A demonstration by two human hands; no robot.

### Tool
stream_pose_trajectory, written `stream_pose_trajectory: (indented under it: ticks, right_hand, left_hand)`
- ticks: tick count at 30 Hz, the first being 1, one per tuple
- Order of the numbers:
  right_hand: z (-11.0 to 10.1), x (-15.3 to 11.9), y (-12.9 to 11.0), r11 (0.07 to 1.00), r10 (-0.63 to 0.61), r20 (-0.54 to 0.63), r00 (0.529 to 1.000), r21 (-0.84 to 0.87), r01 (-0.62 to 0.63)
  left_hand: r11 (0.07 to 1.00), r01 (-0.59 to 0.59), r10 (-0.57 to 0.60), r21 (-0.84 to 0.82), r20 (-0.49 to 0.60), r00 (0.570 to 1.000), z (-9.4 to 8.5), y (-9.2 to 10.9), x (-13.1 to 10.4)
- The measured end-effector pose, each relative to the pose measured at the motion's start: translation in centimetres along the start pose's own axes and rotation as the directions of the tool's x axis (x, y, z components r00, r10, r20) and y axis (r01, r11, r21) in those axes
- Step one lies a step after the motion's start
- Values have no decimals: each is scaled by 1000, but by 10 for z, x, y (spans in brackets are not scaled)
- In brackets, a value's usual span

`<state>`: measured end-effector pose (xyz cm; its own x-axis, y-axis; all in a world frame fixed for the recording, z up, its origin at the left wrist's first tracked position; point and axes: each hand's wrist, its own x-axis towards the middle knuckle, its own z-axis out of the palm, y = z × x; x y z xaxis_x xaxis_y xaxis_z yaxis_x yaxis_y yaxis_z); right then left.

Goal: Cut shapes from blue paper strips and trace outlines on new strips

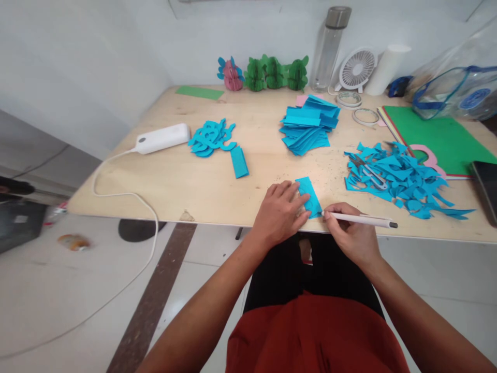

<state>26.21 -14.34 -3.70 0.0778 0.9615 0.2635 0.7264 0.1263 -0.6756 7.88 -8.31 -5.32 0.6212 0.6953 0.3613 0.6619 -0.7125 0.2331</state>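
Observation:
A small blue paper rectangle (pixel 310 194) lies near the table's front edge, with faint drawn lines on it. Flat across its left side rests my left hand (pixel 280 211), fingers spread; something pale shows partly beneath the fingers. My right hand (pixel 351 233) is closed around a white pen (pixel 365 220), its tip at the paper's lower right corner. To the left are a heap of blue cut-out shapes (pixel 212 137) and a folded blue strip (pixel 239 162). Behind my hands sits a stack of folded blue paper (pixel 308 127).
Blue scraps (pixel 404 181) with a grey-handled cutting tool (pixel 370 173) lie right, beside green sheets (pixel 450 137). Paper figures (pixel 272 73), a bottle (pixel 329 57), a fan (pixel 356 70) and tape rolls (pixel 349 99) stand at the back. A white power bank (pixel 165 138) trails a cable left.

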Motion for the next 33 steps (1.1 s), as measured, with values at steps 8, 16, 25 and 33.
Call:
stream_pose_trajectory:
  ticks: [8, 16, 25, 33]
  right_hand:
    - [0, -1, -2, 1000, -19, 28, 999, 21, 18]
    - [0, 0, 0, 1000, 8, -20, 1000, 14, -8]
    - [2, 1, 4, 1000, 20, -40, 999, 0, -20]
    - [4, -1, 5, 997, 44, -77, 996, 64, -39]
  left_hand:
    - [1000, 2, -2, 7, -1, 1000, -1, 0, 0]
    - [1000, -1, 1, 3, -1, 1000, 0, 0, 0]
    - [1000, 3, -3, -2, -8, 1000, 0, 0, 0]
    - [1000, 2, -2, 9, -6, 1000, 1, 0, 0]
